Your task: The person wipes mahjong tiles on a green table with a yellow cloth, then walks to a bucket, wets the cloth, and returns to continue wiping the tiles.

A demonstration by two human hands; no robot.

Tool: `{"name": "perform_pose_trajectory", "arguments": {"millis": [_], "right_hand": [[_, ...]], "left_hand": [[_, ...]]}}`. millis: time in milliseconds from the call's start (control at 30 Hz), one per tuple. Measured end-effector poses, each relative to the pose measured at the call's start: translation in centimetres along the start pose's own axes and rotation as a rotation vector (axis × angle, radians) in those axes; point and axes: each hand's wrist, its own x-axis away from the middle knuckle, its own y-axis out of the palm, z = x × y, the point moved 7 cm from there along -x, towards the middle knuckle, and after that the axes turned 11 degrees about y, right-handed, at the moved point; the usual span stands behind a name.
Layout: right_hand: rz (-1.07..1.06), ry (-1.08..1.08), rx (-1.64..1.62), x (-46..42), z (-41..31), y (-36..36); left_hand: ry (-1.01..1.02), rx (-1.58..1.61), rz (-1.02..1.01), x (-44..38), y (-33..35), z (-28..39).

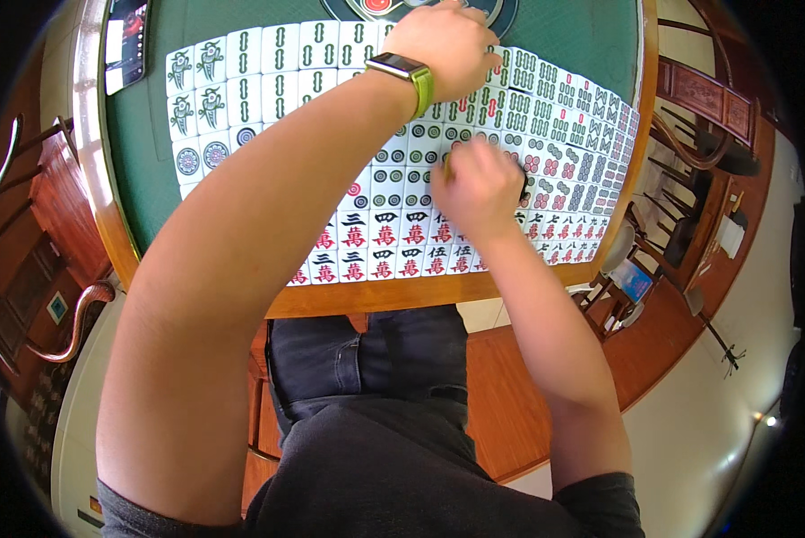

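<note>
Rows of white mahjong tiles (409, 262) lie face up in a block along the near side of a green-topped table (150, 155). They bear bamboo, circle and character marks. My left hand (453, 50), with a smartwatch (399, 66) on a green band, reaches over the far rows; its fingertips are by the bamboo tiles, and its grip is unclear. Lower down, my right hand (483, 185) is curled and blurred over the circle tiles. A yellowish sliver and a dark edge show on either side of its fist, from a small object I cannot identify. My left forearm hides several tiles.
A phone (125, 47) with a lit screen lies at the table's far left. A round centre panel (429, 10) is set into the tabletop beyond the tiles. A wooden rim (375, 296) borders the table. Wooden chairs (73, 202) stand left; more furniture is right.
</note>
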Motion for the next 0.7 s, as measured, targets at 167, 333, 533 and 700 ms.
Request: {"name": "perform_pose_trajectory", "arguments": {"millis": [167, 333, 533, 700], "right_hand": [[0.106, 0.123, -0.02, -2.5, 1.5, 0.1], [-0.1, 0.119, -0.162, -0.6, 1.5, -1.8], [-0.361, 0.162, -0.272, 2.3, 2.2, -2.3], [-0.257, 0.149, -0.247, 4.6, 1.4, -1.9]], "left_hand": [[0.003, 0.038, 0.194, 0.4, 0.4, 0.1], [-0.002, 0.042, 0.207, 0.9, -0.3, 0.4], [-0.048, 0.049, 0.207, 1.4, -0.3, 0.7], [-0.078, -0.025, 0.164, 1.4, -0.5, 1.0]]}}
